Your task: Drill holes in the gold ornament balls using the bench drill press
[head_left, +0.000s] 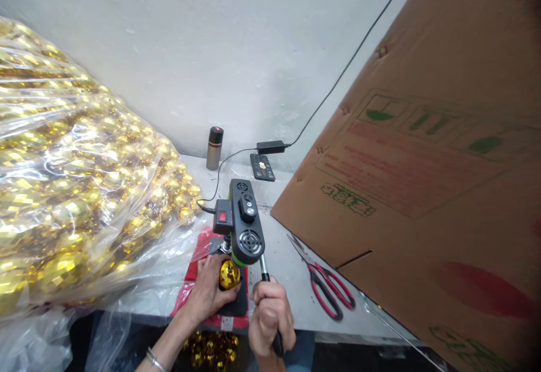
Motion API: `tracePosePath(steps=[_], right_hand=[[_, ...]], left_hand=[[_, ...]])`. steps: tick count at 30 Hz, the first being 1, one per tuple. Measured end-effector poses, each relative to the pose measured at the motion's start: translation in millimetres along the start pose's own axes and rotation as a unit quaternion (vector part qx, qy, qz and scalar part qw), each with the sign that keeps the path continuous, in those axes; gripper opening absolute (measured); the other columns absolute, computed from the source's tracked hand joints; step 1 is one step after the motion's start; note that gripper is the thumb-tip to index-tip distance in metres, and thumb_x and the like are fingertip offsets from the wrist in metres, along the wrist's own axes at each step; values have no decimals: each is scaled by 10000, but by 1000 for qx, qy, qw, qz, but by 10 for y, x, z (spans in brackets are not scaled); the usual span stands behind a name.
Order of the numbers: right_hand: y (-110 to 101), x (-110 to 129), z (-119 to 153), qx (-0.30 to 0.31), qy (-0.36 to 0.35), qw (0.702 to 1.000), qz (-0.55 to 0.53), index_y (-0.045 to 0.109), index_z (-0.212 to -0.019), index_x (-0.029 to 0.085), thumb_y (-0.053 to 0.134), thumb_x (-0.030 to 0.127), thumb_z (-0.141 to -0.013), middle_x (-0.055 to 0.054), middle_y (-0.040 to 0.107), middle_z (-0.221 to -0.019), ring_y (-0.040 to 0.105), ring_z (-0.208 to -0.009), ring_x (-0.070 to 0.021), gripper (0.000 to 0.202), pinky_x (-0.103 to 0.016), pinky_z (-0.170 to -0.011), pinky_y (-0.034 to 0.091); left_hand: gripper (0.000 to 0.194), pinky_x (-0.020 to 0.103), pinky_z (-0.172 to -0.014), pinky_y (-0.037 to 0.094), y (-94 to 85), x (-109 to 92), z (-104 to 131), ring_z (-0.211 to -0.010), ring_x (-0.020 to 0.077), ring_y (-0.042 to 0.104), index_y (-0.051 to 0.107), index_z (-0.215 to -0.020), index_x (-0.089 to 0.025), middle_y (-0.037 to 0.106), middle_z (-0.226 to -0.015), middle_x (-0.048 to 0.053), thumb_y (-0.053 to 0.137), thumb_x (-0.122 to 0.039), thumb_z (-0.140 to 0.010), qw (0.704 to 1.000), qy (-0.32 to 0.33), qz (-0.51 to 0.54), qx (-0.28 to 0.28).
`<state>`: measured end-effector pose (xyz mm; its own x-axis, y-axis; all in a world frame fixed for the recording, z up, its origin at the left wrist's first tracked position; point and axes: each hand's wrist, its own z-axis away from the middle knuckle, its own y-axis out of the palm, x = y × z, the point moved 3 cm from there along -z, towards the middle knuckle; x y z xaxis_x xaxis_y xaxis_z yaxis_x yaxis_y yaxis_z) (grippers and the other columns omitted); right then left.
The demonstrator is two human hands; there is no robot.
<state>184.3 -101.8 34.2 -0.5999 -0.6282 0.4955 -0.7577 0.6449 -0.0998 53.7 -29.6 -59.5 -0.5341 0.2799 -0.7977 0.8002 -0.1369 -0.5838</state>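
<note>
My left hand (pixel 207 290) grips a shiny gold faceted ball (pixel 229 274) between thumb and fingers, under the front end of a black bench machine (pixel 247 220). The machine has round vents, buttons and a side box with a red switch (pixel 222 216). My right hand (pixel 270 321) is closed around the black-ended lever (pixel 265 270) that sticks out from the machine's front right. The machine's dark base (pixel 236 305) rests on a red sheet (pixel 181 296).
A clear bag of gold balls (pixel 97 186) fills the left. Red-handled scissors (pixel 325 284) lie right of the machine, beside a large cardboard box (pixel 406 180). Behind stand a small bottle (pixel 214 149), a power adapter (pixel 271 147) and a dark phone-like slab (pixel 262 168). More gold balls (pixel 211 352) show below the table edge.
</note>
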Motion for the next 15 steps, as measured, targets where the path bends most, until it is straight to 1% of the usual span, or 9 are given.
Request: tracePosePath(steps=[2,5,7,9,12,15], right_hand=[[5,0,-39,-3,-13,1000,2,496,-773,235,389,285,-1140,76,575,-700,578,-592,-82,385,-300,-879,562],[24,23,-97,-20,-39,999,7,485,-737,236,401,245,-1126,76,557,-664,544,-544,-78,398,-264,-800,559],[47,34,-98,-40,-50,998,14,483,-721,235,416,226,-1117,73,548,-652,529,-533,-77,402,-255,-797,559],[82,14,-48,-60,-49,997,14,469,-706,230,432,229,-1112,64,547,-661,519,-534,-75,408,-244,-752,553],[152,-97,89,-82,-47,996,-3,458,-684,224,428,221,-1105,46,557,-671,520,-539,-82,422,-238,-645,521],[212,-229,201,-98,-68,993,-17,476,-675,222,396,208,-1104,44,560,-668,530,-540,-86,436,-241,-615,517]], left_hand=[[440,526,-1011,465,-2,-14,1,-1091,360,668,665,-1187,-211,745,-1122,108,782,-286,-770,1000,-4,1,-1],[439,522,-1024,458,9,-39,-5,-1095,351,657,668,-1179,-212,740,-1124,106,780,-264,-757,1000,-13,-1,8],[447,519,-1030,453,23,-51,-14,-1097,350,652,674,-1168,-203,736,-1124,110,786,-246,-738,1000,-24,-1,15],[481,512,-1027,454,34,-56,-22,-1115,358,642,681,-1180,-192,731,-1148,121,797,-233,-715,999,-41,2,17],[539,501,-1008,463,40,-62,-26,-1142,373,622,679,-1234,-181,720,-1204,138,804,-245,-713,998,-59,13,16],[571,500,-1016,463,36,-76,-32,-1153,373,612,675,-1263,-180,715,-1223,139,814,-255,-714,998,-60,21,22]])
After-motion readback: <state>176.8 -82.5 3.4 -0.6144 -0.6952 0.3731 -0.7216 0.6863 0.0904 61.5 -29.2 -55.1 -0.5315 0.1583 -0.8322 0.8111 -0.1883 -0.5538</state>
